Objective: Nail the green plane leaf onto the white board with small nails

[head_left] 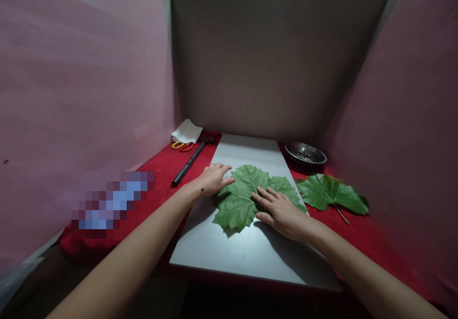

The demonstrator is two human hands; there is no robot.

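Observation:
A large green lobed leaf [236, 199] lies on a white board [246, 257], its pale veins facing up. My right hand [281, 211] rests on the leaf's right part with fingers stretched out and apart. At the leaf's upper left edge is my left hand [216, 178], its fingers spread; whether it presses on the leaf or only hovers there I cannot tell. Neither hand is closed around anything. Another green leaf [332, 192] with a short stem lies to the right of the board, on the red cloth.
Red cloth [157, 185] covers the table under the board. Left of the board lie a hammer [189, 163], scissors [186, 147] with yellow and red handles, and a white paper or cloth [187, 131]. A metal bowl [306, 161] holding small dark pieces stands back right. Pink walls [89, 70] flank both sides.

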